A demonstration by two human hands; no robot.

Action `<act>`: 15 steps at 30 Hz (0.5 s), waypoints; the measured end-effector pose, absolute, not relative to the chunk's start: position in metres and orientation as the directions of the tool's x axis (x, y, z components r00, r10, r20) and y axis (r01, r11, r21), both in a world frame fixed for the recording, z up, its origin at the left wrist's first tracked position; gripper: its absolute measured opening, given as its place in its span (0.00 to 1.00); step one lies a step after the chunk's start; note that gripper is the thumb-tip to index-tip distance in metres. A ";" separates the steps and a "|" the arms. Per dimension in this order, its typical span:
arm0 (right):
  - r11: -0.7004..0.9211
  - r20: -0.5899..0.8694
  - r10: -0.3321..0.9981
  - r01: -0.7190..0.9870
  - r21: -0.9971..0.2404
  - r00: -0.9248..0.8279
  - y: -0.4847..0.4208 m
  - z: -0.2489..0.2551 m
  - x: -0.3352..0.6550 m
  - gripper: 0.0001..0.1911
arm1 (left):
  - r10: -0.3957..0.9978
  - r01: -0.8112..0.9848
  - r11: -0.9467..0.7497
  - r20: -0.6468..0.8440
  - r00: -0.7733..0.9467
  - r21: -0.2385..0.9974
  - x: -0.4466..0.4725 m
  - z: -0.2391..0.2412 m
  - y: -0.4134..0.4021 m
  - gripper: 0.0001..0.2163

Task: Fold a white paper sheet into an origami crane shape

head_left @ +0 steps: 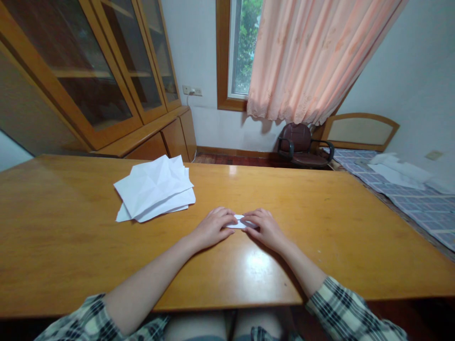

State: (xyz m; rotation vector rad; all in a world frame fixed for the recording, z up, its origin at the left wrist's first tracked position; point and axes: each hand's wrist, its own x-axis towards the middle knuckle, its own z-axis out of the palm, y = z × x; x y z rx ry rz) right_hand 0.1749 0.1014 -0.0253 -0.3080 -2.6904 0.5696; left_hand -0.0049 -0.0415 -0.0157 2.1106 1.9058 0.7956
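A small folded piece of white paper (239,221) lies on the wooden table (337,227) in front of me. My left hand (212,226) rests on its left end with fingers curled down onto it. Opposite, my right hand (265,227) presses the right end, fingers bent over the paper. Most of the paper is hidden under both hands; only a narrow strip shows between them.
A loose stack of creased white paper sheets (154,189) lies on the table to the left of my hands. Glass-door wooden cabinets (106,80) stand behind on the left. A dark office chair (302,144) and a bed with a checked cover (408,199) are at the right.
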 end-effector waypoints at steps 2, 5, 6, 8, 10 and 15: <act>0.894 0.314 0.282 0.130 -0.429 -0.906 0.102 -0.026 0.175 0.13 | 0.962 0.857 -0.167 0.271 0.033 0.488 -0.007 -0.018 -0.040 0.09; 0.892 0.318 0.289 0.134 -0.431 -0.903 0.101 -0.027 0.175 0.13 | 0.956 0.848 -0.182 0.290 0.035 0.497 -0.011 -0.021 -0.037 0.08; 0.891 0.318 0.293 0.137 -0.432 -0.902 0.101 -0.027 0.175 0.13 | 0.955 0.848 -0.189 0.295 0.041 0.496 -0.012 -0.021 -0.037 0.08; 0.893 0.322 0.297 0.142 -0.427 -0.899 0.100 -0.028 0.176 0.13 | 0.952 0.853 -0.208 0.298 0.066 0.478 -0.014 -0.021 -0.036 0.08; 0.900 0.332 0.294 0.142 -0.413 -0.896 0.099 -0.028 0.176 0.13 | 0.950 0.867 -0.225 0.298 0.093 0.445 -0.016 -0.020 -0.036 0.09; 0.925 0.354 0.227 0.087 -0.370 -0.907 0.095 -0.029 0.174 0.13 | 0.939 0.901 -0.240 0.321 0.121 0.361 -0.018 -0.021 -0.037 0.10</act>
